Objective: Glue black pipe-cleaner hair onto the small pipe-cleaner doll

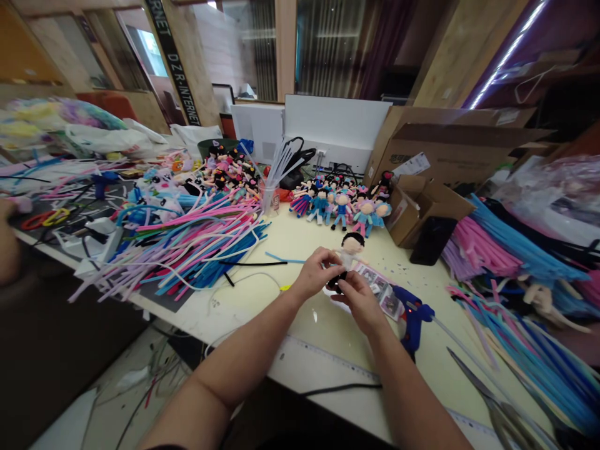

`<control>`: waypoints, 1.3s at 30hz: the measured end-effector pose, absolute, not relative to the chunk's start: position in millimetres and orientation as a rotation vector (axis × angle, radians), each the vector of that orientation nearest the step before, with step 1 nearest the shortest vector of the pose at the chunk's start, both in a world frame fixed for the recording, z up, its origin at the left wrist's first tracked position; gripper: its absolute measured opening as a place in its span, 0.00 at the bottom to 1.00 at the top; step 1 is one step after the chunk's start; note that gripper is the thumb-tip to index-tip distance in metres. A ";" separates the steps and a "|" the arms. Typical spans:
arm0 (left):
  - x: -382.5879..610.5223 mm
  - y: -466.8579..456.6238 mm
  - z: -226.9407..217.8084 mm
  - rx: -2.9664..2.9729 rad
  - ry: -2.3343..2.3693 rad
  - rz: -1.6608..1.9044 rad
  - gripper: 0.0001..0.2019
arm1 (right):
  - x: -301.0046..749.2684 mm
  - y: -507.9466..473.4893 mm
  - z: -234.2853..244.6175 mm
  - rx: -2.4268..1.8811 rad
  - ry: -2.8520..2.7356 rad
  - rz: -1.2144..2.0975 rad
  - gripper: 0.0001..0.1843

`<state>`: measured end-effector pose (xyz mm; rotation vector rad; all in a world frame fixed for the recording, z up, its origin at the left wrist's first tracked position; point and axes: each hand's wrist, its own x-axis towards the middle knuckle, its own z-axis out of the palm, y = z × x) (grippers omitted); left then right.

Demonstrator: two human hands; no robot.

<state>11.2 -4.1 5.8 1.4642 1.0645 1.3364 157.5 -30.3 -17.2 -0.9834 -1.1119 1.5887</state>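
Note:
My left hand (pixel 316 273) and my right hand (pixel 360 299) meet over the table, both with fingers pinched on a small black fuzzy piece (pixel 336 282). It looks like bent pipe cleaner, though fingers cover much of it. Just beyond my hands is a doll (pixel 351 245) with black hair and a pale body, its lower part hidden. A sheet with small pictures (pixel 390 302) lies by my right hand. Right of that rests a blue glue gun (pixel 412 322) with a small red light. Loose black (pixel 260 263) and blue (pixel 284 258) pipe cleaners lie to the left.
Piles of coloured pipe cleaners (pixel 187 244) spread at left, more bundles (pixel 525 337) at right. Finished dolls (pixel 342 206) stand at the back beside a cup of glue sticks (pixel 270 197). Scissors (pixel 497 400), a phone (pixel 434 241) and cardboard boxes (pixel 450 147) are at right. Another person's arm (pixel 7 244) shows far left.

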 end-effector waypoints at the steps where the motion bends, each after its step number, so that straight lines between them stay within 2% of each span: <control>1: 10.4 -3.2 5.5 1.467 1.056 1.325 0.10 | 157.4 -30.6 -17.4 -0.982 -1.125 1.587 0.18; 4: 3.5 3.4 2.7 1.451 1.104 1.260 0.09 | 159.0 -30.6 -16.1 -0.975 -1.141 1.576 0.19; 9: -6.8 13.3 -12.5 1.708 1.347 0.951 0.06 | 162.8 -23.7 -9.4 -1.003 -1.122 1.471 0.21; 12: -1.8 10.9 -22.9 1.858 1.324 0.790 0.06 | 160.3 -14.6 -0.1 -1.022 -1.135 1.393 0.20; 15: 6.5 5.7 -29.2 1.989 1.280 0.675 0.01 | 151.8 -5.2 12.9 -0.999 -1.130 1.336 0.19; 20: 13.2 3.2 -35.0 2.113 1.297 0.561 0.10 | 130.9 2.8 25.6 -1.017 -1.151 1.276 0.17; 26: 15.8 3.3 -34.9 2.202 1.307 0.441 0.10 | 124.5 -1.7 9.8 -1.089 -1.133 1.133 0.17; 39: 15.7 -5.4 -19.1 2.303 1.351 0.196 0.15 | 130.7 0.4 -7.4 -1.126 -1.113 1.076 0.16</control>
